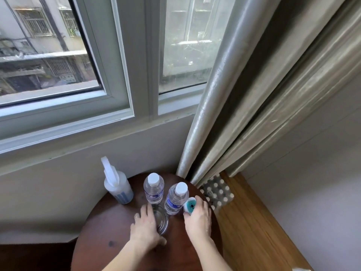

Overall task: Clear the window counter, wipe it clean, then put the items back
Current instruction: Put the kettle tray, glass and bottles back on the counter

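On a round dark wooden table (pixel 109 222) under the window stand two clear water bottles with white caps, one at the back (pixel 153 189) and one to its right (pixel 175 199). My left hand (pixel 146 225) grips a clear glass dish (pixel 162 218) at its left side. My right hand (pixel 198 218) holds a small white item with a teal face (pixel 189 206) just right of the second bottle. A white spray bottle (pixel 116 182) stands at the table's back left edge.
The window sill (pixel 82 133) runs above the table along the white wall. A grey curtain (pixel 244 104) hangs at the right, reaching the table's far edge. A dotted patterned object (pixel 216 190) lies on the wooden floor (pixel 254 222) beside the table.
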Available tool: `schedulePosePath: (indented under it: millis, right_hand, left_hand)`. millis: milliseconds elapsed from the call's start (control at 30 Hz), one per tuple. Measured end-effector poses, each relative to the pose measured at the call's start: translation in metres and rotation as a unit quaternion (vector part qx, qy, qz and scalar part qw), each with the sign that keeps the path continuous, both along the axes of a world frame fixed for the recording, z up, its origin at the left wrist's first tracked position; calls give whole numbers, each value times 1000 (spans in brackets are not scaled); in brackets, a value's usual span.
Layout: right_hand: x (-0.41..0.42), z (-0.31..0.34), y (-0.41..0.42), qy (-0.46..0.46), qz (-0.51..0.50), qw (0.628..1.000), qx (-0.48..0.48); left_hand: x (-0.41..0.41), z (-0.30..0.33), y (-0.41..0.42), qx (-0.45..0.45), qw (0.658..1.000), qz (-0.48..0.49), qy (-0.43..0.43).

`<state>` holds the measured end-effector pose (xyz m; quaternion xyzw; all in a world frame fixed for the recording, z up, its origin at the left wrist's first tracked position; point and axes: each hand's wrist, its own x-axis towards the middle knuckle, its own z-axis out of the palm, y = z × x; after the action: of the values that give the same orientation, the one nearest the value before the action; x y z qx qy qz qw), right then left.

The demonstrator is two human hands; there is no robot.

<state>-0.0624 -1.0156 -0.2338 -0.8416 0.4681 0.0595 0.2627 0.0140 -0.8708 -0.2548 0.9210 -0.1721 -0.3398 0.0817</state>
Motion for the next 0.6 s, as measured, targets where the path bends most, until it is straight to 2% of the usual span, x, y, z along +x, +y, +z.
schedulePosePath:
  millis: [133,300,600]
  right_hand:
    - [-4,-1,1,-10,-17,1000,-10]
    - [-18,4,9,-28,-26,999,-24]
    - [-21,54,57,-26,17,999,-17]
  left_hand:
    - [-3,-11,2,-11,998,-29,-63]
    - [-1,-10,15,-71,996,-17,-45]
    - [5,62,64,-92,993,-11,-77]
